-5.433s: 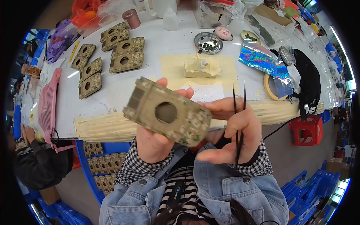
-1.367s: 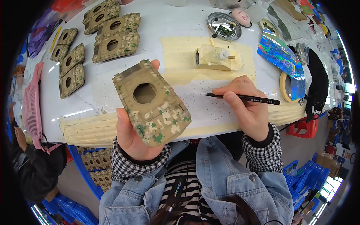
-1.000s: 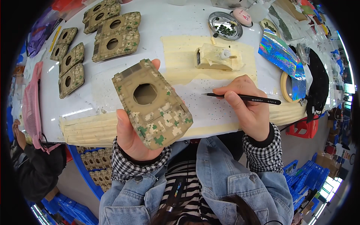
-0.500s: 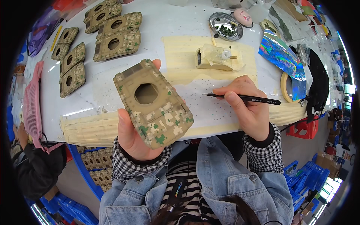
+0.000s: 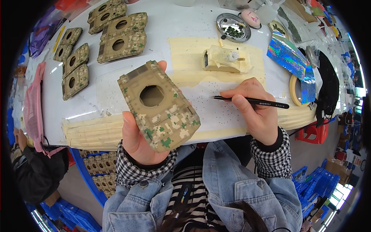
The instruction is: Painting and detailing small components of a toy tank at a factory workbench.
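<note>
A camouflaged model tank hull (image 5: pixel 176 118) with a round hole in its top is tilted up in my left hand (image 5: pixel 137 145). Thumb and fingers grip its opposite sides. Black tweezers (image 5: pixel 266 103) lie pinched in my right hand (image 5: pixel 257 110), their thin tips pointing left toward the hull but apart from it. Below the tips, many tiny dark and coloured specks dot a pale sheet (image 5: pixel 224 116). Whether anything sits between the tips is too small to tell. Just beyond stands a cream, tape-covered block (image 5: pixel 222 60) with a white knob on top.
Several similar hulls (image 5: pixel 123 40) stand at the far left. A round metal dish (image 5: pixel 247 35) holds small dark green pieces. Holographic blue film (image 5: pixel 286 58) and a tape roll (image 5: pixel 295 91) lie at right. A blue crate (image 5: pixel 85 176) of hulls is below the table; another person (image 5: pixel 42 170) sits left.
</note>
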